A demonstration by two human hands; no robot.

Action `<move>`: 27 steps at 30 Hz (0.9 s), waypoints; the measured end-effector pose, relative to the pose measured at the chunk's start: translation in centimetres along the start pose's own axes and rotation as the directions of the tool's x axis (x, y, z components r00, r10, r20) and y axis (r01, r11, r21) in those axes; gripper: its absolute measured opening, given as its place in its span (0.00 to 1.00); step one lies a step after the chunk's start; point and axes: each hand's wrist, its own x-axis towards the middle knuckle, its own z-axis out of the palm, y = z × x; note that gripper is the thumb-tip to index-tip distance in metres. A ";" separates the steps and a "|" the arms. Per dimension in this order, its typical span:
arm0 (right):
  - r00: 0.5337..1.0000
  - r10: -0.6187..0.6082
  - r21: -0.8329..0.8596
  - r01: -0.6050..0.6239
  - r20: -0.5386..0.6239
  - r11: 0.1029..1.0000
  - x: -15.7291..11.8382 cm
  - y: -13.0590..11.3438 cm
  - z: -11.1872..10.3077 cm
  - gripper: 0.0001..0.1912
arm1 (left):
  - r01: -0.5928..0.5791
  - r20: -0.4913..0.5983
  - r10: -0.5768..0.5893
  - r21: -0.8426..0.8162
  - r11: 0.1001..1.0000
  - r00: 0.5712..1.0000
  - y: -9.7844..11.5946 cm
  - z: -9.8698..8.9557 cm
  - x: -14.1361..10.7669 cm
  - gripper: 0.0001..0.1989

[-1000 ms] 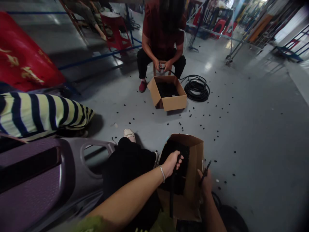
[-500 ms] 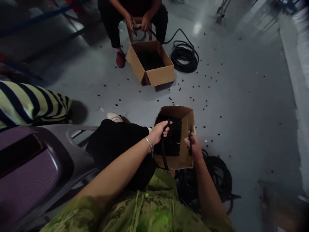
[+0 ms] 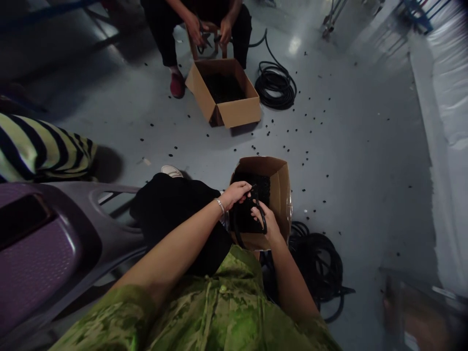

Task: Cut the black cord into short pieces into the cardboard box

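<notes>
My left hand (image 3: 235, 194) is closed around a length of black hose (image 3: 236, 226) that curves down over the near side of a cardboard box (image 3: 281, 195). In my right hand (image 3: 269, 222) is a pair of black-handled scissors (image 3: 263, 225), their blades close to the hose end by my left fingertips. Whether the blades touch the hose is too dark to tell. Both hands are above the box, and small black pieces (image 3: 261, 185) lie inside it.
Across from me a seated person (image 3: 193, 29) holds scissors and hose over another cardboard box (image 3: 241, 113). Coiled black hose (image 3: 276, 87) lies beside that box, and more coils (image 3: 321, 263) lie at my right. A purple-grey chair (image 3: 44, 258) stands left. Small black bits dot the floor.
My right hand has swung left with the scissors, from the box's right side to beside my left hand. The left hand still holds the hose. The view has shifted slightly.
</notes>
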 end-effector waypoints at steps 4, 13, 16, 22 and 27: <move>1.000 0.012 0.021 -0.013 0.025 1.000 0.3 -0.9 0.3 0.30 | 0.025 0.020 -0.026 0.026 0.999 0.999 -0.1 0.2 0.2 0.11; 0.995 -0.099 -0.072 0.101 0.028 0.992 1.6 -1.6 0.0 0.28 | 0.021 0.022 -0.021 0.028 0.999 1.000 0.0 0.5 0.5 0.12; 0.992 -0.119 -0.109 0.123 0.041 0.986 1.8 -1.8 -0.3 0.27 | 0.017 0.029 -0.019 0.042 0.999 0.999 0.1 0.6 0.5 0.12; 0.986 -0.156 -0.178 0.163 0.056 0.971 1.7 -2.3 -0.6 0.28 | 0.009 0.051 -0.012 0.067 0.998 0.999 0.4 0.2 0.6 0.10; 0.982 -0.189 -0.286 0.174 -0.025 0.942 1.8 -1.6 -0.3 0.27 | 0.049 0.060 -0.052 0.063 0.997 0.997 0.7 -0.5 0.9 0.10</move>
